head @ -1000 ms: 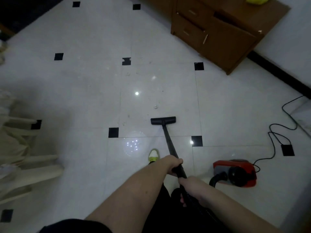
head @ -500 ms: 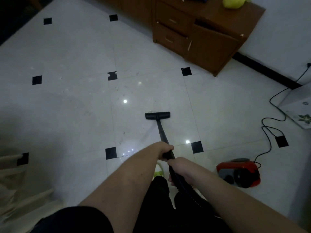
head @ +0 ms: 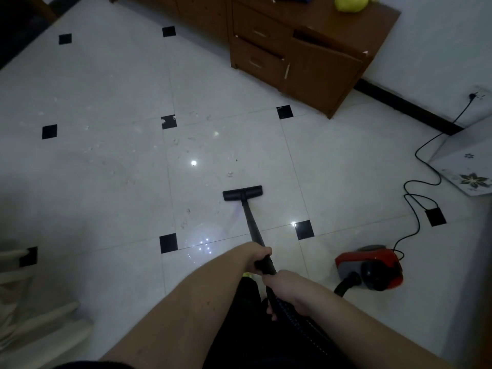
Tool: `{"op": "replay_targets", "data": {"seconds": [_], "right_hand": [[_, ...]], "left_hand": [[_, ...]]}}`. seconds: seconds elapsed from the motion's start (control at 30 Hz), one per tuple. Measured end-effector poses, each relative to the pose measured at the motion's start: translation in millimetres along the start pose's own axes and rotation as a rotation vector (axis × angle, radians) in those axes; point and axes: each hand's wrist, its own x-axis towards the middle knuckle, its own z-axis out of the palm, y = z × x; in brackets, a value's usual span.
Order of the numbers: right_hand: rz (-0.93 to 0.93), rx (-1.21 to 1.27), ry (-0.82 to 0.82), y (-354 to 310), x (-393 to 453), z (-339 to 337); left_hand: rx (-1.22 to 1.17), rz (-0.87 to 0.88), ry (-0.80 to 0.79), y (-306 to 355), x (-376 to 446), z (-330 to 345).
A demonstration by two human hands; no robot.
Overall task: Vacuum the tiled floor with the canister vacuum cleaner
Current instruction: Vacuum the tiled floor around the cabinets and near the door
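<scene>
Left hand [head: 257,255] closed around the black wand [head: 253,225], forward of the right. Right hand [head: 286,290] closed around the ribbed black hose [head: 298,319] just behind the wand's lower end, thumb side toward the left hand. Wand angled down and forward to the floor nozzle [head: 242,193], flat on the white tiled floor [head: 106,182], set crosswise near the middle of a large tile. Scattered pale crumbs [head: 230,174] just ahead of the nozzle and further out to the left. Red and grey canister vacuum cleaner [head: 371,266] on the floor to the right of the hands, hose entering its near end. Black power cord [head: 415,209] looped from the canister's far side across the tiles up to a wall socket [head: 476,95]. Brown wooden cabinet [head: 306,54] against the far wall, well apart from the nozzle.
</scene>
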Motion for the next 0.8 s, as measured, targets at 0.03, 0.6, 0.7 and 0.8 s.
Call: {"op": "replay_targets", "data": {"seconds": [0.03,0.6,0.7,0.8], "right_hand": [[-0.009,-0.002,-0.008,9,-3,-1],[-0.094,-0.065,0.060,50,-44,-58],[-0.078,-0.102,0.059,41,-38,-58],[-0.057,-0.096,0.056,19,-28,-56]], "left_hand": [[0.000,-0.004,0.006,-5,-3,8],[-0.081,-0.011,0.023,1,-31,82],[-0.116,0.008,0.044,4,-24,75],[-0.104,-0.006,0.046,17,-12,57]]}}
